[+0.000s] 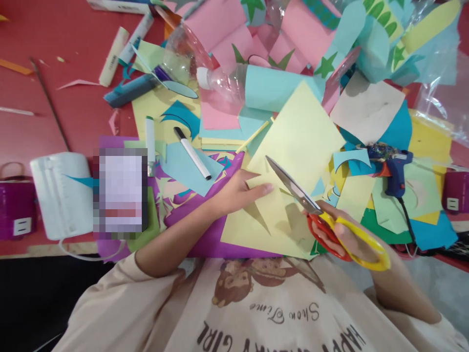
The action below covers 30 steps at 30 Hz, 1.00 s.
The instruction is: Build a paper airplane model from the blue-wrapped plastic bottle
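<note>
A large pale yellow sheet of paper lies tilted in front of me, with a cut running into its left part. My left hand grips it near that cut, thumb on top and the other fingers partly hidden by the paper. In my right hand is a pair of scissors, fingers through its red and yellow handles. The blades point up and left over the sheet, close to my left thumb, and look nearly together. Purple paper shows beneath the sheet on the left.
A plastic bottle wrapped in light blue paper lies beyond the sheet. To the left are a black-capped marker, a phone and a white case. On the right rests a blue glue gun among paper scraps.
</note>
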Each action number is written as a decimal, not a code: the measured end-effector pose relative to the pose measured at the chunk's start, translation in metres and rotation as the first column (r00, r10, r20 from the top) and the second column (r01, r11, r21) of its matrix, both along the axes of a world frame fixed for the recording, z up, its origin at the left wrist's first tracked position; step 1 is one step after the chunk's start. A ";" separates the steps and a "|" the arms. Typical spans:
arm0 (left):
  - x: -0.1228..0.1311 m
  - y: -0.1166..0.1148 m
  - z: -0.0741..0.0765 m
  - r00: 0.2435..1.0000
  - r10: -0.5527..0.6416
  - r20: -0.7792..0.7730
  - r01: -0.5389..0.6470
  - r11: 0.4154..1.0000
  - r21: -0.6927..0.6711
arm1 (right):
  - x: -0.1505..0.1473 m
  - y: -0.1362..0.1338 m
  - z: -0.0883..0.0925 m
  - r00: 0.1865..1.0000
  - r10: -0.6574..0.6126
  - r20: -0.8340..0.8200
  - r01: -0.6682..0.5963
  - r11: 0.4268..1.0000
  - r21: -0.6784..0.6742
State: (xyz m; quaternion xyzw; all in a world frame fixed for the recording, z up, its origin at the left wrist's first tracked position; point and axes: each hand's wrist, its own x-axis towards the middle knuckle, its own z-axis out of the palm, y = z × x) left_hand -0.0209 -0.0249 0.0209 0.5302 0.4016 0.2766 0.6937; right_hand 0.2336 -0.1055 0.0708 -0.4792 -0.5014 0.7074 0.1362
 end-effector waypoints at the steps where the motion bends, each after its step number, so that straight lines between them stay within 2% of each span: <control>1: -0.001 0.000 0.002 0.999 -0.053 0.010 0.053 0.998 0.024 | 0.006 0.000 0.005 1.000 0.000 -0.007 0.000 0.998 -0.063; 3: -0.003 0.001 0.004 0.987 -0.159 0.019 0.157 0.985 0.065 | 0.017 0.002 0.014 1.000 -0.024 0.014 0.026 0.993 -0.113; 5: -0.004 0.002 0.005 0.974 -0.225 0.019 0.222 0.971 0.086 | 0.024 0.006 0.020 0.971 -0.071 0.229 0.074 0.997 -0.005; 6: -0.004 0.002 0.006 0.972 -0.234 0.017 0.232 0.969 0.087 | 0.026 0.009 0.021 0.921 -0.113 0.372 0.085 0.992 0.092; 8: -0.003 0.003 0.006 0.976 -0.215 0.020 0.213 0.974 0.082 | 0.028 0.015 0.019 0.762 -0.200 0.616 0.035 0.962 0.270; 10: -0.003 0.004 0.006 0.982 -0.184 0.033 0.181 0.980 0.079 | 0.028 0.020 0.011 0.607 -0.231 0.760 -0.080 0.934 0.348; 14: -0.003 0.003 0.002 0.994 -0.109 0.017 0.108 0.994 0.031 | 0.029 0.025 -0.009 0.367 -0.296 0.882 -0.301 0.859 0.414; 16: -0.002 0.002 -0.001 0.999 -0.033 -0.008 0.033 0.999 -0.013 | 0.030 0.026 -0.017 0.287 -0.362 0.887 -0.366 0.814 0.451; 18: -0.001 0.003 -0.004 0.999 0.041 -0.017 -0.042 0.999 -0.032 | 0.031 0.027 -0.021 0.248 -0.395 0.885 -0.409 0.785 0.465; 21: 0.000 0.006 -0.007 0.991 0.132 -0.025 -0.132 0.991 0.000 | 0.035 0.029 -0.022 0.227 -0.372 0.900 -0.444 0.783 0.436; 24: 0.001 0.010 -0.009 0.976 0.213 -0.048 -0.210 0.975 0.073 | 0.039 0.028 -0.016 0.268 -0.328 0.906 -0.454 0.787 0.419; 27: 0.000 0.014 -0.009 0.966 0.247 -0.074 -0.238 0.965 0.114 | 0.042 0.025 -0.007 0.315 -0.288 0.904 -0.469 0.781 0.412; 30: 0.001 0.015 -0.008 0.968 0.234 -0.088 -0.224 0.969 0.106 | 0.037 0.026 0.005 0.316 -0.378 0.870 -0.457 0.743 0.489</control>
